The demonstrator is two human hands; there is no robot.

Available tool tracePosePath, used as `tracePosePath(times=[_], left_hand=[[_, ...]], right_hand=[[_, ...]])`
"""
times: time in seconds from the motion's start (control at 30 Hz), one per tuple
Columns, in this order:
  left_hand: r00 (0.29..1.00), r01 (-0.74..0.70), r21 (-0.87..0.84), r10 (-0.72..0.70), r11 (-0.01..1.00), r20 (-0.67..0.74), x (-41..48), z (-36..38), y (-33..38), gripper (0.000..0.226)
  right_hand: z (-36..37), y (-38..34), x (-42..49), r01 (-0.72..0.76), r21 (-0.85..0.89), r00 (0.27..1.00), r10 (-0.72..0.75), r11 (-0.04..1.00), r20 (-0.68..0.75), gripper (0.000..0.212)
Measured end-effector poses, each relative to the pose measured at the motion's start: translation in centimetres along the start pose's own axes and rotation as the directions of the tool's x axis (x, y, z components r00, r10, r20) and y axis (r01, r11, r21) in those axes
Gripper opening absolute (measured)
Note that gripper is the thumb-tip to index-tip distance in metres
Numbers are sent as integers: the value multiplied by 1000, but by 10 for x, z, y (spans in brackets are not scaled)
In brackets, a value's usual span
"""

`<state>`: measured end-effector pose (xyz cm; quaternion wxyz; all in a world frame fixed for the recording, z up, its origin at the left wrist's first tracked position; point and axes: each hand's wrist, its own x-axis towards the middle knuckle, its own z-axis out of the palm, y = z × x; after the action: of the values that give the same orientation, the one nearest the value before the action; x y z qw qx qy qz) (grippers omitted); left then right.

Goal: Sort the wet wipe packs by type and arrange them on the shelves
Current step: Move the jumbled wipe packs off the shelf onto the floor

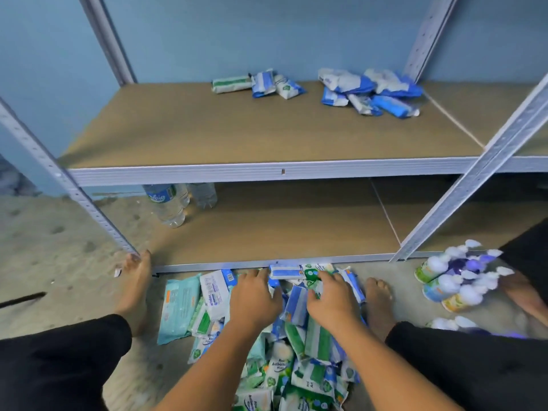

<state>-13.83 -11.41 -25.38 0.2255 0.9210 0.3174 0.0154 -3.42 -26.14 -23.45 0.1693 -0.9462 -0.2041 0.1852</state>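
A heap of wet wipe packs [299, 348], blue-white and green-white, lies on the floor between my feet. My left hand [255, 298] lies palm down on the heap, fingers curled onto packs near a blue-white pack [286, 271]. My right hand [332, 295] rests beside it on the heap, fingers bent over a blue-white pack [296, 304]. I cannot tell if either hand grips a pack. On the upper shelf board [237, 129] lie a small group of packs [261, 84] and a bigger pile of blue-white packs [370, 90]. The lower shelf board [281, 226] holds no packs.
Two water bottles [175, 203] stand at the lower shelf's back left. Pump bottles [456, 277] lie on the floor at right, by another person's foot [525, 298]. Metal uprights [59, 179] frame the shelf. A large teal pack [178, 307] lies left of the heap.
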Motion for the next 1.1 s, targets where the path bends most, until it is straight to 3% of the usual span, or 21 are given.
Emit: tracePosePath(times=[0.23, 0.4, 0.67, 0.8, 1.0, 1.1], left_hand=[[916, -233, 78, 246, 969, -318, 45, -118, 58, 44], [847, -324, 155, 359, 933, -391, 75, -193, 68, 38], [843, -311, 159, 349, 937, -409, 143, -231, 39, 41], [866, -279, 160, 320, 947, -384, 197, -239, 20, 53], [855, -273, 36, 260, 961, -449, 301, -257, 14, 34], [849, -272, -3, 239, 962, -470, 358, -262, 17, 37]], right_hand=[[-116, -52, 24, 187, 70, 954, -164, 980, -250, 45], [-185, -83, 50, 291, 14, 904, -270, 957, -331, 42], [-235, -139, 131, 395, -87, 834, -396, 915, -383, 45], [-238, -167, 197, 424, -146, 810, -447, 894, -379, 44], [-233, -206, 295, 404, -169, 810, -437, 899, -391, 37], [-233, -222, 332, 378, -185, 804, -421, 907, -419, 32]])
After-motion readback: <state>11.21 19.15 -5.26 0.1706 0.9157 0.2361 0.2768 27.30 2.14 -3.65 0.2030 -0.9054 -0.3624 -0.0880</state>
